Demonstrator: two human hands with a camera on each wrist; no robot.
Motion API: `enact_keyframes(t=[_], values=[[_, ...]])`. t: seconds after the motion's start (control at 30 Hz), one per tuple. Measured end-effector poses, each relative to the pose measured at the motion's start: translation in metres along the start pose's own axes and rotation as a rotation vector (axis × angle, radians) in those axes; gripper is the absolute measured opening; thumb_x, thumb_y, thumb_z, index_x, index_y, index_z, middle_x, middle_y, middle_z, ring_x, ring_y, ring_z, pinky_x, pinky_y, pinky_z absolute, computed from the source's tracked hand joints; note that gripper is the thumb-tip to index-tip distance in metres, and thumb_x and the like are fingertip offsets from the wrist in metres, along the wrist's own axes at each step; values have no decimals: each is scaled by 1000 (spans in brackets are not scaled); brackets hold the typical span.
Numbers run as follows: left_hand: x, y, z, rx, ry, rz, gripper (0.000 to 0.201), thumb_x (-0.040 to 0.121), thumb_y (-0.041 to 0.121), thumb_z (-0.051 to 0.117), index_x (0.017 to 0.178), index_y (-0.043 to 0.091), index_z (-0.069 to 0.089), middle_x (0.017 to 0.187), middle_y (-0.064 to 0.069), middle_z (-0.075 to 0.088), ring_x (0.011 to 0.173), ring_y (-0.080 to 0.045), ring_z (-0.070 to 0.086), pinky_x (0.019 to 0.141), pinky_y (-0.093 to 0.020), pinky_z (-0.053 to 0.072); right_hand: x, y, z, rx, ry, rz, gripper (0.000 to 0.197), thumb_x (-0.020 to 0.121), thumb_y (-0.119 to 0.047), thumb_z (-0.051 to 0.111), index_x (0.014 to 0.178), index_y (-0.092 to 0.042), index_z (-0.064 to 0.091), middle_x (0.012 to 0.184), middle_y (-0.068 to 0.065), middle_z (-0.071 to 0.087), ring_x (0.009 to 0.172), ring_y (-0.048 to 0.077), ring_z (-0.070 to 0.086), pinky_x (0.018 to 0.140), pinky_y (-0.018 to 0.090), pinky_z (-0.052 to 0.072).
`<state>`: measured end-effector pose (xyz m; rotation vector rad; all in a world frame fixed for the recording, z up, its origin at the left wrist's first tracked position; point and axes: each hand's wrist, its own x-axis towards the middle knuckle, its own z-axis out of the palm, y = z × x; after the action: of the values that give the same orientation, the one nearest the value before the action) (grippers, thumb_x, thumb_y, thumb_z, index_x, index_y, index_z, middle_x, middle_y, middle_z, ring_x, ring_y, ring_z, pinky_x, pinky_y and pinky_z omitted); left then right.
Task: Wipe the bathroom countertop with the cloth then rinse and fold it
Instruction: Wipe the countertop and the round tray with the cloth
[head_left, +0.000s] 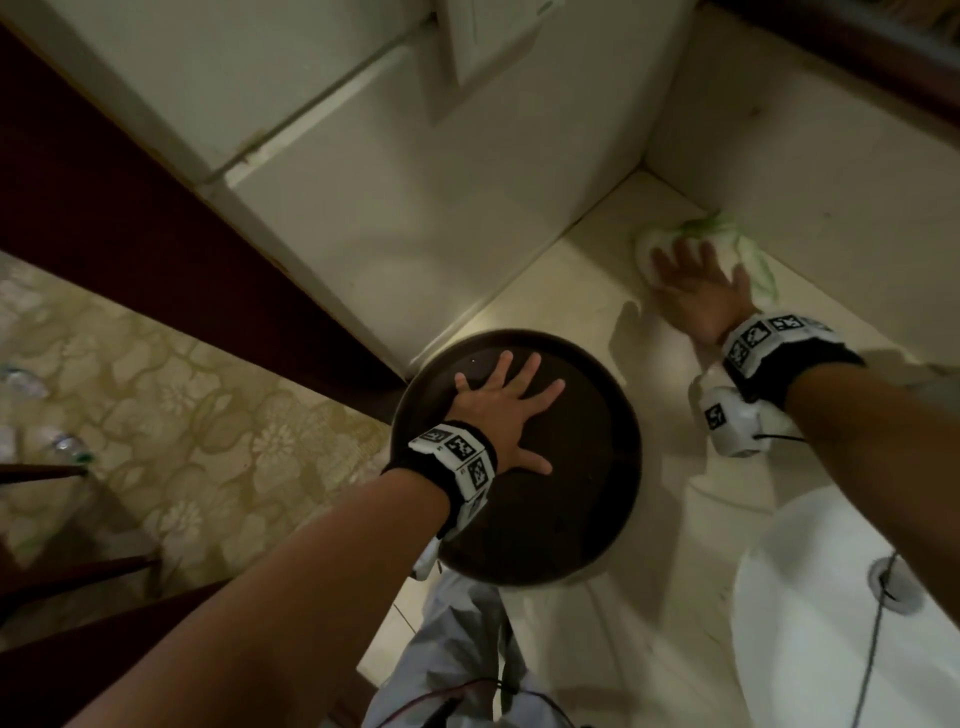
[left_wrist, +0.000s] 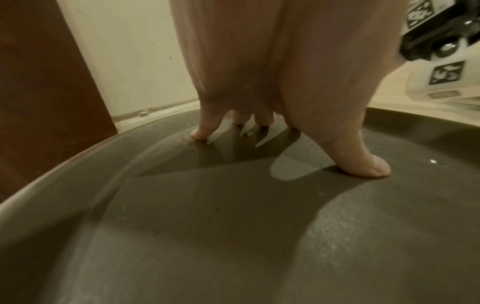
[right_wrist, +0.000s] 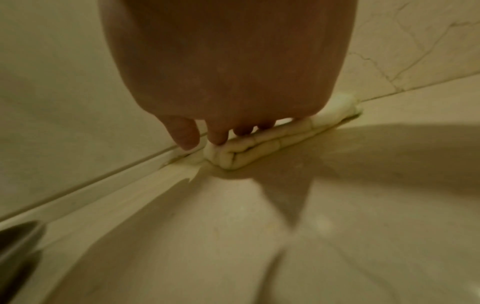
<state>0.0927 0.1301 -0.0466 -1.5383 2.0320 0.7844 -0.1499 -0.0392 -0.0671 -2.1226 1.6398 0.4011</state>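
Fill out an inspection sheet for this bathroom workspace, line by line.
Surface: pale marble countertop, lit unevenly, shadows across it.
Job's things: white and green cloth, bunched flat against the back wall; white sink at lower right.
Clutter: round dark tray at the counter's left end.
Grippers: right hand presses flat on the cloth, fingers straight; left hand rests spread on the tray.
Cables: dark cable running across the sink basin; more wires near the person's clothing.
Surroundings: cream walls, dark wood frame, patterned floor at left.
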Motion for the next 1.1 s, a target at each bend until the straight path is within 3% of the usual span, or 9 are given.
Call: enact_keyframes(t=[0.13, 0.23, 0.37, 0.43, 0.6, 0.67, 0.77, 0.9, 1.1], values=[[0, -1, 1, 4, 1, 1, 102, 77, 72, 57, 149, 45, -11, 158, 6, -26, 146, -28, -21, 108, -73, 10, -12, -15, 5, -93, -24, -80, 57, 101, -45, 23, 153, -36, 1, 163, -2, -8, 148, 28, -8, 114, 57, 3], [1, -1, 2, 10, 12, 5, 101, 77, 73, 56, 149, 45, -11, 158, 7, -26, 146, -28, -21, 108, -73, 10, -27, -33, 8, -189, -104, -178, 64, 93, -55, 9, 153, -35, 2, 162, -2, -9, 148, 30, -11, 113, 60, 4], [-1, 0, 1, 26, 12, 4, 100, 78, 73, 54, 149, 45, -10, 158, 6, -27, 146, -28, -21, 108, -73, 11, -51, -57, 20, -253, -93, -308, 53, 104, -39, 20, 154, -31, 4, 163, 1, -7, 148, 30, -9, 114, 61, 8], [-1, 0, 1, 29, 15, 7, 100, 78, 73, 54, 149, 45, -11, 158, 6, -26, 146, -28, -20, 108, -73, 11, -55, -62, 22, -240, -122, -343, 52, 105, -38, 22, 154, -30, 7, 162, 0, -8, 148, 28, -10, 115, 58, 2], [-2, 1, 1, 47, 6, 10, 100, 79, 73, 52, 149, 43, -13, 158, 4, -27, 146, -30, -21, 108, -73, 11, -46, -41, 17, 96, -146, -391, 48, 102, -37, 24, 150, -37, 21, 162, -9, 0, 148, 14, -10, 115, 39, -10], [-1, 1, 1, 56, 5, 12, 100, 80, 73, 52, 149, 42, -13, 158, 4, -27, 145, -30, -21, 108, -73, 12, -45, -41, 18, 45, -147, -410, 56, 94, -40, 16, 150, -38, 18, 162, -9, -2, 148, 16, -11, 115, 43, -10], [0, 0, 3, 56, 8, 18, 100, 80, 73, 51, 149, 43, -14, 157, 4, -29, 145, -30, -22, 107, -73, 11, -44, -53, 16, -65, -135, -411, 49, 104, -30, 21, 153, -35, 14, 162, -6, -5, 148, 22, -12, 116, 50, -7], [0, 0, 4, 75, 12, 15, 98, 80, 75, 48, 148, 43, -15, 157, 4, -30, 145, -30, -23, 107, -73, 12, -29, -78, 8, -155, -159, -453, 49, 105, -32, 21, 153, -33, 11, 162, -3, -6, 148, 26, -13, 116, 54, -7], [-1, 0, 6, 81, 14, 10, 98, 80, 75, 47, 148, 43, -16, 156, 4, -30, 145, -30, -23, 108, -73, 13, -8, -85, 9, -32, -140, -497, 47, 104, -35, 27, 151, -37, 21, 162, -9, 0, 148, 17, -12, 115, 47, -12]])
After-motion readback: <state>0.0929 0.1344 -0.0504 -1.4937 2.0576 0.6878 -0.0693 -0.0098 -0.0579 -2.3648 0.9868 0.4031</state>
